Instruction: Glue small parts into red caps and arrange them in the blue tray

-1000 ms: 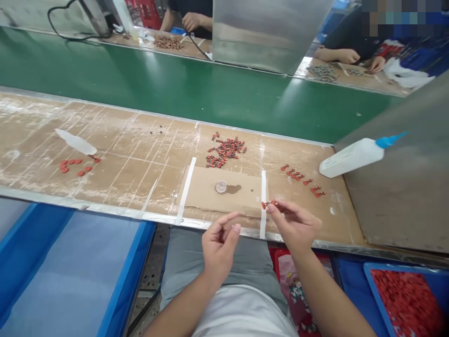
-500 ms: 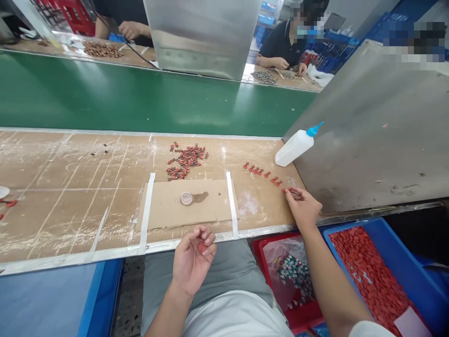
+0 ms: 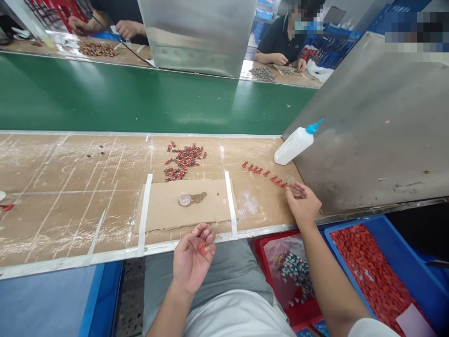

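Observation:
My left hand (image 3: 194, 260) is palm up in front of the table edge, its fingers curled around a small red part (image 3: 202, 248). Beside the right end of a slanting row of small red figure-like pieces (image 3: 266, 173), my right hand (image 3: 302, 202) hovers low over the table. Its fingertips are slightly blurred and apart, with the end piece (image 3: 283, 185) standing just beyond them. A heap of small red-and-black parts (image 3: 187, 157) lies further back. On the taped cardboard sheet (image 3: 168, 213) is a small round clear dish (image 3: 184, 200) next to a wet stain.
A white squeeze bottle (image 3: 293, 146) with a blue nozzle leans near the metal panel (image 3: 372, 140). A blue bin (image 3: 426, 281) of red parts and a red bin (image 3: 261, 252) stand below at right. Behind runs a green belt (image 3: 140, 100); two people's hands work beyond it.
My right hand has let go of a small red piece, which now stands at the row's right end. The left hand has hardly moved; the red part in it has turned slightly.

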Demonstrator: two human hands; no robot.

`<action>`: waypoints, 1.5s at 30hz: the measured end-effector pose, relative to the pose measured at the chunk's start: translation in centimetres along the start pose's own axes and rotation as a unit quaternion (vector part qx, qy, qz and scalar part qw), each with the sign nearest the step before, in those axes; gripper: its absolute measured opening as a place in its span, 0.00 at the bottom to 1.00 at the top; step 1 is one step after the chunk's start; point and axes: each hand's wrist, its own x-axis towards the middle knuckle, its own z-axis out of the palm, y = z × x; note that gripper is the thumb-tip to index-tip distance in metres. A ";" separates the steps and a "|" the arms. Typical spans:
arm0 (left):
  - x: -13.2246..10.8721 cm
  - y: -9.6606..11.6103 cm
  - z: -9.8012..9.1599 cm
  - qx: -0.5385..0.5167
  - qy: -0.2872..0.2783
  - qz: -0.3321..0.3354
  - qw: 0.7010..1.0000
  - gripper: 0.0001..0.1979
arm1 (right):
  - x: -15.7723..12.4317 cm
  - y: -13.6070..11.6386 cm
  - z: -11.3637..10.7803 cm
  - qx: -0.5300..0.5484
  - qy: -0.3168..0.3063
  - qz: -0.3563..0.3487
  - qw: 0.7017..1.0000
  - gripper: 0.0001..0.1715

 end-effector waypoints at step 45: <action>-2.7 -2.1 3.5 0.046 -0.098 0.106 0.988 0.19 | -13.7 -18.5 -2.4 0.364 -0.475 0.146 0.788 0.25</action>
